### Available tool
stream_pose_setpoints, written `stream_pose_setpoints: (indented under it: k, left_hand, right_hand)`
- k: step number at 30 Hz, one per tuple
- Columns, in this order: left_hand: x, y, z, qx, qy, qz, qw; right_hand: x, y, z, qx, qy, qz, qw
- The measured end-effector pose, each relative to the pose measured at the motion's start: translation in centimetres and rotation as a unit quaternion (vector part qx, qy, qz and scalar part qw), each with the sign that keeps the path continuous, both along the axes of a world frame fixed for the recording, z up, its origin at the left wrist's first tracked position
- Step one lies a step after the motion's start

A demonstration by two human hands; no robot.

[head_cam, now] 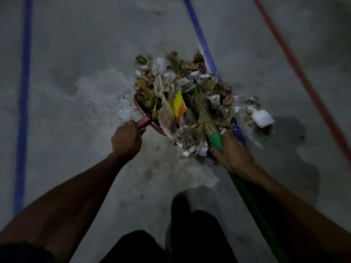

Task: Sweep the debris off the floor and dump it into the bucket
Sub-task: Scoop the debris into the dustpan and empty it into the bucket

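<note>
A heap of debris point(182, 86), brown scraps, paper bits, clear plastic and a yellow wrapper point(178, 105), lies on the grey floor and partly in a dark red dustpan point(140, 109). My left hand point(126, 139) grips the dustpan's handle at the pan's near left. My right hand point(230, 154) holds the green broom handle point(216, 139) just below the straw bristles point(203, 114), which press into the heap. A white crumpled cup point(263, 118) lies right of the heap. No bucket is in view.
The concrete floor point(91, 69) carries a blue line at the left point(23, 103), a second blue line point(201, 40) running under the heap, and a red line point(296, 67) at the right. My dark trouser legs point(190, 234) are at the bottom.
</note>
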State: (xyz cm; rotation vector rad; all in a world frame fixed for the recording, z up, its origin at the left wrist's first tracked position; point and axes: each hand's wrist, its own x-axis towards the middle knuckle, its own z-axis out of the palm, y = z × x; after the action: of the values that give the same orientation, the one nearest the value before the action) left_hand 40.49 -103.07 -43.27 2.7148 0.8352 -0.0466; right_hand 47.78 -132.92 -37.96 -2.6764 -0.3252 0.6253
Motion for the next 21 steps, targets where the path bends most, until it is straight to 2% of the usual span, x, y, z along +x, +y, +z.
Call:
stream_pose_setpoints:
  k: [6, 11, 16, 21]
  left_hand:
    - [-2.8, -3.0, 17.3, -0.016, 0.027, -0.035, 0.999]
    - [-5.7, -4.4, 28.1, -0.006, 0.032, -0.064, 0.997]
    - [-8.9, -3.4, 34.5, 0.006, 0.008, -0.097, 0.995]
    - [-11.3, -1.4, 37.8, 0.01, -0.008, -0.133, 0.991]
  right_hand:
    - [-3.2, -1.9, 17.2, -0.011, 0.025, -0.024, 0.999]
    - [-6.8, -3.0, 28.7, -0.005, -0.001, -0.025, 1.0]
    - [-10.9, -2.6, 34.9, -0.023, -0.014, -0.051, 0.998]
    - [-15.7, -1.4, 37.8, -0.02, -0.043, -0.087, 0.995]
